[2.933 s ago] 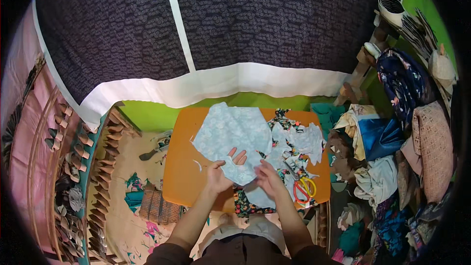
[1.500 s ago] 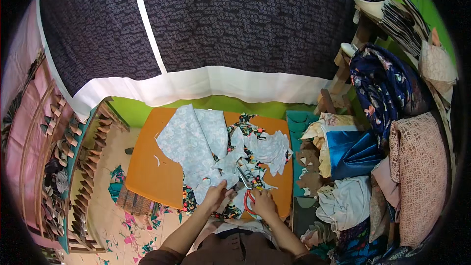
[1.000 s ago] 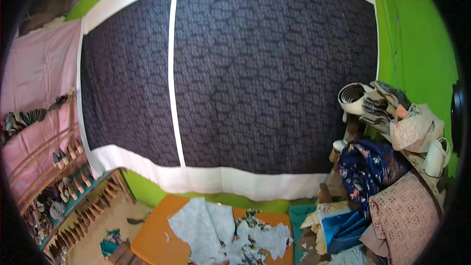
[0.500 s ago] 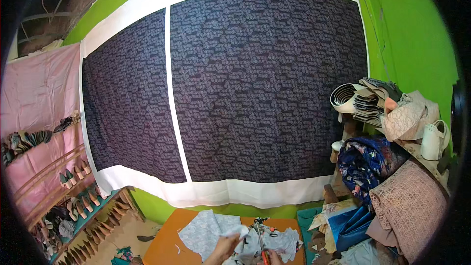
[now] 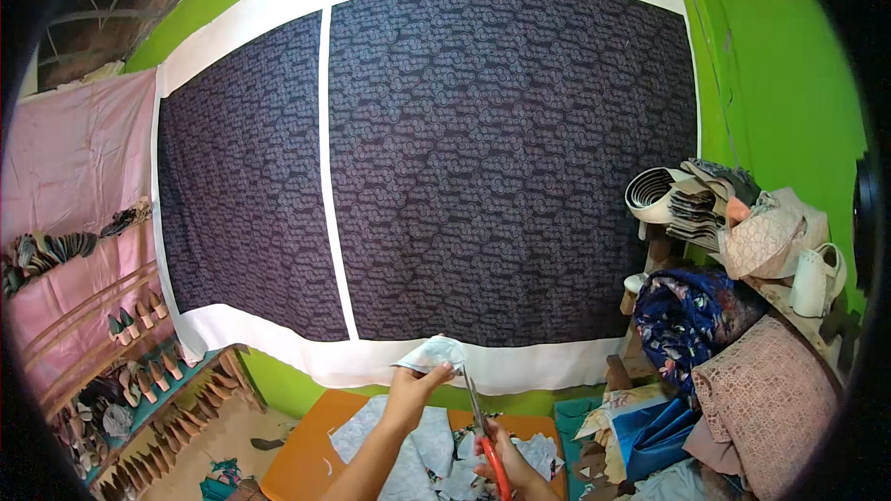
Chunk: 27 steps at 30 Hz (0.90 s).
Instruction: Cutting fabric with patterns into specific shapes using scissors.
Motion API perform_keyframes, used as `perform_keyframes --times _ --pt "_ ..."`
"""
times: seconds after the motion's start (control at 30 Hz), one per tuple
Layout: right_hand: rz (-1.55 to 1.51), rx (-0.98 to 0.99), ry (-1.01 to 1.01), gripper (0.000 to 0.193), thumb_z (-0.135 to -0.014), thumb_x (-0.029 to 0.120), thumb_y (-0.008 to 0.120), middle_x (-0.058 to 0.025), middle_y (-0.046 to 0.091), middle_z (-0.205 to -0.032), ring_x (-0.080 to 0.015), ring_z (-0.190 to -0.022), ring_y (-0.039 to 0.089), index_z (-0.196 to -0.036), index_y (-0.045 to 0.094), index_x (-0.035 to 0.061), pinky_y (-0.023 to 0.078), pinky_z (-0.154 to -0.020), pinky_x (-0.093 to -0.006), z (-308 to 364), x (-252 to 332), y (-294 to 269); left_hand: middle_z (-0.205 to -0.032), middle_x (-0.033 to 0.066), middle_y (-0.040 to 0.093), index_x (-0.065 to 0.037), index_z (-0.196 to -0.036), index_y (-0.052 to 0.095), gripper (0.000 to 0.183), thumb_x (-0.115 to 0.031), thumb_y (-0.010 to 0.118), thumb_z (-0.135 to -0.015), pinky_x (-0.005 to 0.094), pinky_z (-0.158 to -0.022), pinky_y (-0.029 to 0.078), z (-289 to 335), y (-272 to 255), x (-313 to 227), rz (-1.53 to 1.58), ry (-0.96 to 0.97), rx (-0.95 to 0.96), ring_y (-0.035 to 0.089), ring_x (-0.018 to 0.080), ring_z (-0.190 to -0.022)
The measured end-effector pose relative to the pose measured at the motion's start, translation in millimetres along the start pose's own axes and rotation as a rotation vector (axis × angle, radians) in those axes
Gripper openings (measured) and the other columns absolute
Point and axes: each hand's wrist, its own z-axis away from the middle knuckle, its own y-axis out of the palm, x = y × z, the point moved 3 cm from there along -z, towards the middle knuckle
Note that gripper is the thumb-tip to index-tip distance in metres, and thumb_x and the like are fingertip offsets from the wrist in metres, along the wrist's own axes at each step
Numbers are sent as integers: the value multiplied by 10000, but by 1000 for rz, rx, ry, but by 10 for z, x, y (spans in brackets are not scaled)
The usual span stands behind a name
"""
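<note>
My left hand is raised in front of me and pinches a small pale blue patterned piece of fabric by its lower edge. My right hand grips red-handled scissors, whose blades point up toward the held piece, just to its right. Below both hands lies an orange table covered with pale blue fabric pieces and scraps. My forearms rise from the lower edge of the picture.
A large dark patterned cloth with white borders hangs on the green wall ahead. Stacked fabrics and rolled material pile up at the right. Racks of shoes stand along the pink-draped left wall.
The view tilted up from the table to the wall. My left hand lifted a pale blue piece off the table, and my right hand raised the scissors beside it.
</note>
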Motion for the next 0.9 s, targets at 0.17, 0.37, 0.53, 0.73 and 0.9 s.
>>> perform_keyframes --times 0.17,0.37,0.53,0.73,0.9 --pt "-380 -15 367 824 -674 96 705 -17 344 -1000 -102 -865 364 -1299 169 110 391 -719 -192 -120 -8 -63 -986 46 555 -28 -1247 363 499 -28 540 -780 254 -753 462 54 44 -227 -76 -29 105 544 114 -856" --pt "-454 68 367 776 -694 134 692 -4 350 -936 -76 -781 359 -1287 192 118 378 -633 -181 -197 179 61 -992 16 532 -131 -1293 329 559 2 421 -759 240 -713 457 0 -81 -118 -163 -99 191 524 92 -835" --pt "-323 80 198 690 -726 156 638 -6 346 -898 -55 -705 351 -1278 228 115 347 -563 -148 -246 387 314 -932 5 525 -122 -1286 344 541 -12 425 -762 238 -694 448 -41 -144 -39 -211 -95 229 502 84 -777" --pt "-477 -21 198 526 -801 194 532 -14 358 -874 -50 -676 368 -1247 267 108 353 -526 -126 -337 106 396 -960 -10 518 -117 -1286 341 541 16 406 -766 224 -720 442 -84 -214 18 -240 -79 285 497 64 -807" --pt "-757 -211 342 506 -765 208 586 6 373 -847 -37 -662 380 -1189 336 90 362 -521 -113 -462 37 539 -971 -1 516 -109 -1288 335 549 13 419 -759 232 -722 449 -91 -344 -43 -207 -64 307 499 70 -820"
